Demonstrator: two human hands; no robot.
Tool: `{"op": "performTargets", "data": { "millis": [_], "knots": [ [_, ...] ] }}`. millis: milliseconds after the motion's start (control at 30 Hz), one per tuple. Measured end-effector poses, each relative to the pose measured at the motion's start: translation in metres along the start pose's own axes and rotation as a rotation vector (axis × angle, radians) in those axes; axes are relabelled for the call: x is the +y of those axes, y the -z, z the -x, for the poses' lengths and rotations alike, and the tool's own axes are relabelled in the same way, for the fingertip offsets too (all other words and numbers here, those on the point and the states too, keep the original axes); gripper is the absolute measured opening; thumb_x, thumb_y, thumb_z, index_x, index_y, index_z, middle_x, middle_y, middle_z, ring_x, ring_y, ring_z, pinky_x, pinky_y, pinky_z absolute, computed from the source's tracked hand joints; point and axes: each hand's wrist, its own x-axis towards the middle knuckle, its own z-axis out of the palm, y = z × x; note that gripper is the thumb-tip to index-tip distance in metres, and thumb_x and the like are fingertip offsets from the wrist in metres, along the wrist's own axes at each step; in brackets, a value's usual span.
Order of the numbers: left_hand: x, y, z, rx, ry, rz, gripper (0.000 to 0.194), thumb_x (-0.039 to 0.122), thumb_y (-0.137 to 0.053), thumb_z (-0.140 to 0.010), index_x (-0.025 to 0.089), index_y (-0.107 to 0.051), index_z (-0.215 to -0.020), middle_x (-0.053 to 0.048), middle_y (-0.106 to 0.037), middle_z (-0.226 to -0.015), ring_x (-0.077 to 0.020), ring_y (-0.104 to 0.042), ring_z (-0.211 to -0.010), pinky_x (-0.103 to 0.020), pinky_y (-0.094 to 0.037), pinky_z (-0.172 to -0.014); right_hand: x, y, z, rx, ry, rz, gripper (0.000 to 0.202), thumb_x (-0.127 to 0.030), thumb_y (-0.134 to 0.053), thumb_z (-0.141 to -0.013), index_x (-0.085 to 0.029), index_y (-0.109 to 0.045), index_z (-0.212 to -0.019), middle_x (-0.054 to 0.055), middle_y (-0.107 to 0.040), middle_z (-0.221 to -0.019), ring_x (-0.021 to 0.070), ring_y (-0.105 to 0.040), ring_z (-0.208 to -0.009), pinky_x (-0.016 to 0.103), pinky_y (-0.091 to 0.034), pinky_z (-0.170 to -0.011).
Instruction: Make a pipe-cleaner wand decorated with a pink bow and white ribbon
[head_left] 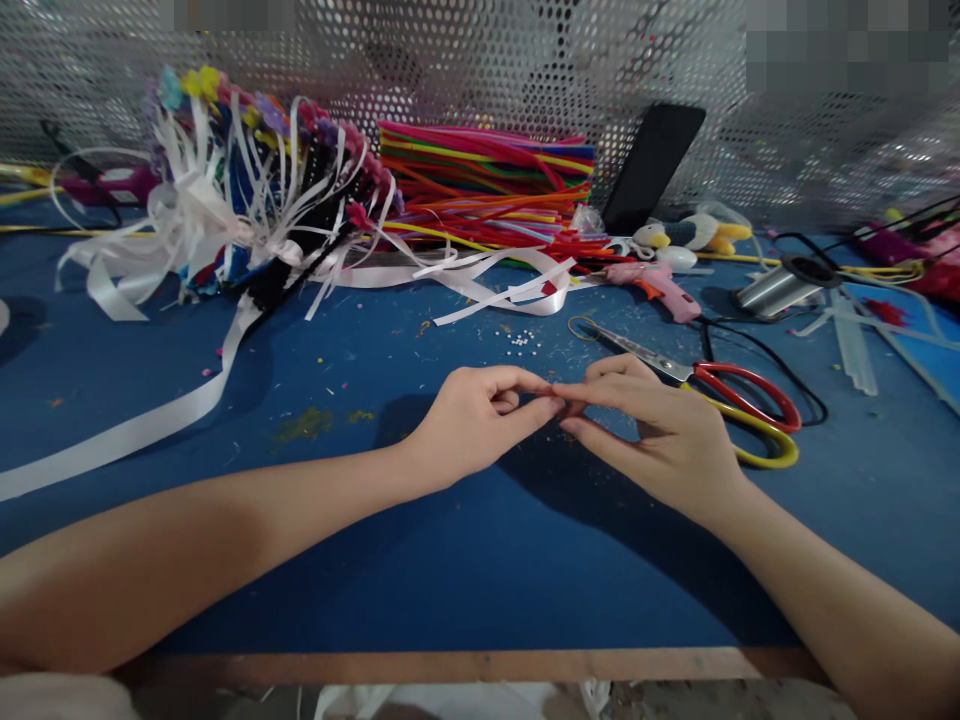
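Resting on the blue table (150, 380), the left hand (472, 420) meets the right hand (660, 430) fingertip to fingertip near mid-table; whether anything small is pinched between them cannot be told. Left of the hands lies white ribbon (135, 430); just behind the right hand lie red-and-yellow-handled scissors (720, 395), with a pink glue gun (656, 285) farther back.

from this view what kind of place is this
Most likely a handicraft workbench for decorative pieces. On the blue table lie a stack of coloured pipe cleaners, a pink glue gun, red-handled scissors and white ribbon, with a perforated metal screen behind.
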Motion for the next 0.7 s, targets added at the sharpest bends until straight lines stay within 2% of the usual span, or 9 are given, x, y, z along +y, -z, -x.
{"op": "performTargets", "data": {
  "millis": [300,467,633,700],
  "knots": [
    [0.0013,-0.0019,-0.0002,0.001,-0.013,0.007,0.021,0.033,-0.066,-0.087,0.014,-0.075,-0.089,0.01,-0.029,-0.047,-0.0057,-0.021,-0.045,-0.023,-0.018,-0.044,-0.0012,0.0002,0.0022,-0.01,-0.035,-0.056,0.043,-0.008,-0.061,-0.089,-0.029,-0.067,-0.125,0.003,-0.071,-0.094,0.0176,-0.06,-0.091,0.033,-0.052,-0.076],
    [-0.0013,-0.0026,-0.0011,-0.006,0.009,0.041,0.021,0.034,-0.067,-0.086,0.014,-0.075,-0.087,0.008,-0.037,-0.048,-0.0055,-0.024,-0.045,-0.022,-0.017,-0.042,-0.0015,0.0001,0.0017,0.024,-0.032,-0.066,0.054,-0.006,-0.063,-0.086,-0.029,-0.059,-0.135,0.001,-0.07,-0.089,0.0169,-0.063,-0.086,0.037,-0.052,-0.083],
    [-0.0048,-0.0039,-0.0012,-0.02,0.014,0.127,0.022,0.036,-0.07,-0.084,0.015,-0.076,-0.088,0.004,-0.053,-0.054,-0.0058,-0.033,-0.047,-0.021,-0.023,-0.043,-0.0009,-0.0016,-0.001,0.083,0.051,0.052,0.029,-0.008,-0.069,-0.083,-0.026,-0.071,-0.106,0.003,-0.07,-0.093,0.0174,-0.063,-0.086,0.037,-0.052,-0.082],
    [-0.0052,-0.0039,-0.001,-0.023,0.001,0.146,0.021,0.035,-0.07,-0.083,0.015,-0.076,-0.088,0.001,-0.062,-0.061,-0.0065,-0.04,-0.049,-0.021,-0.029,-0.045,-0.0009,-0.0025,-0.0007,0.094,0.046,0.034,0.026,-0.008,-0.069,-0.083,-0.026,-0.072,-0.102,0.003,-0.07,-0.09,0.0174,-0.063,-0.084,0.037,-0.052,-0.081]
  ]
}}
